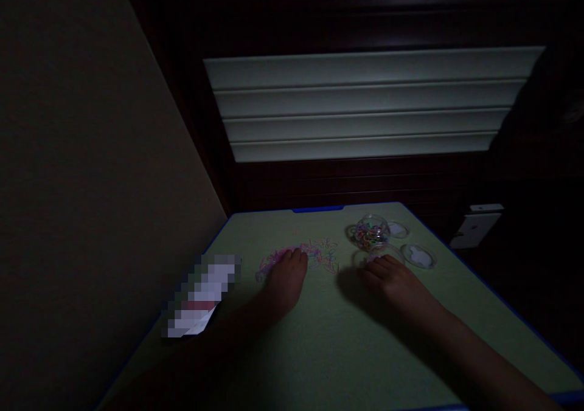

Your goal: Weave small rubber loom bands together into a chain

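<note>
A spread of thin, colourful loops, pink, purple and teal, (323,254) lies on the pale green table (319,338). My left hand (288,277) rests over the middle of this spread with its fingers curled down; what its fingertips hold, if anything, is hidden. My right hand (387,276) is at the near side of a clear round container (387,252), its fingers bent together and their tips hard to make out in the dim light. Just behind that stands a clear jar (373,231) with multicoloured loops inside.
Two clear round lids (397,230) (419,256) with white labels lie right of the containers. A partly pixelated white paper or packet (203,298) is at the table's left edge. A wall rises at left; white boxes (477,228) stand beyond the right edge.
</note>
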